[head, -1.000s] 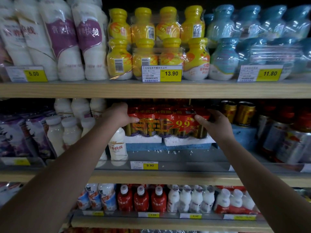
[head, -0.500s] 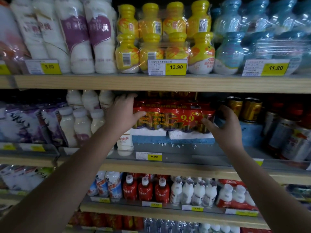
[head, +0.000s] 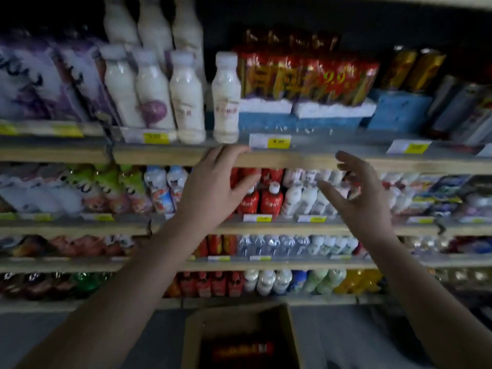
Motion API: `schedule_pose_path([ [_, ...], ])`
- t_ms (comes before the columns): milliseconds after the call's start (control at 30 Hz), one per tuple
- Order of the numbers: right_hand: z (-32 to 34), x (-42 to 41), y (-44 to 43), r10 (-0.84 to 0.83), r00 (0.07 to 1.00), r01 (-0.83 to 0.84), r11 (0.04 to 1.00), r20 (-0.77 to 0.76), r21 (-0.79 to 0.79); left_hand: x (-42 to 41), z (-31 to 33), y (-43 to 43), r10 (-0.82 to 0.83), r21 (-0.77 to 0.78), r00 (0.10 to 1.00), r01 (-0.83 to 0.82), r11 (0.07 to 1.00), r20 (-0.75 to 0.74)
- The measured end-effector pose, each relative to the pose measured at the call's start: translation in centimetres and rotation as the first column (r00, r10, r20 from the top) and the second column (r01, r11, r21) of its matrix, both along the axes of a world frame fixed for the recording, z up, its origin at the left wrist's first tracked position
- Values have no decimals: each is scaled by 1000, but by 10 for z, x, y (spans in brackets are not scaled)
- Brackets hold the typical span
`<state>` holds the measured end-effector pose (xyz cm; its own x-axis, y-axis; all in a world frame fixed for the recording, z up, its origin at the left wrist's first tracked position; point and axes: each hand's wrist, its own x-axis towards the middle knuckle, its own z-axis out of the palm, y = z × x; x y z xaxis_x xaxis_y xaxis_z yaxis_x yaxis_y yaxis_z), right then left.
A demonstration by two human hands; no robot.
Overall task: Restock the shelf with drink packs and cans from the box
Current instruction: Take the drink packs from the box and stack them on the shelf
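Left hand (head: 213, 187), right hand (head: 354, 193): both empty, fingers spread. Red shrink-wrapped can pack (head: 306, 78) above; brown cardboard box (head: 239, 339) below.

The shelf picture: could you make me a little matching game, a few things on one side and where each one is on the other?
Things
1. red can pack
2. cardboard box
3. single white bottle
4. gold cans

Places
A. on the floor, below the hands
B. on white foam blocks on the shelf
C. just left of the red pack, at the shelf edge
D. on a blue block, right of the red pack

Pairs: 1-B, 2-A, 3-C, 4-D. Both the left hand and the right hand are open and hold nothing.
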<state>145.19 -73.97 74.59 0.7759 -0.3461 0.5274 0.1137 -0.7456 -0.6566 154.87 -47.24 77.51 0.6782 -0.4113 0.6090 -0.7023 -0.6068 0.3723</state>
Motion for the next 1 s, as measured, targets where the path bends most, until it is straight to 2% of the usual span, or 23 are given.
schedule_pose_path([
  [167,-58,-26,37,53,994,-43,994,-95,101,-18,-62,33,-46,-7,983,46,999,-175],
  [400,-159,-51,57,132,952,-81,979,-275,190,-51,-180,61,17,81,924,15,997,-382],
  [500,-231,-60,54,141,902,-47,971,-408,233,-69,-267,69,105,183,814,2,983,-571],
  [633,-338,-73,48,156,801,14,960,-577,280,-101,-392,75,244,278,580,-32,960,-777],
  [800,-476,-79,37,142,643,70,968,-752,243,-116,-534,67,341,360,395,-27,932,-853],
  [1000,-630,-83,38,142,516,81,974,-845,213,-112,-681,58,431,449,317,-18,893,-845],
])
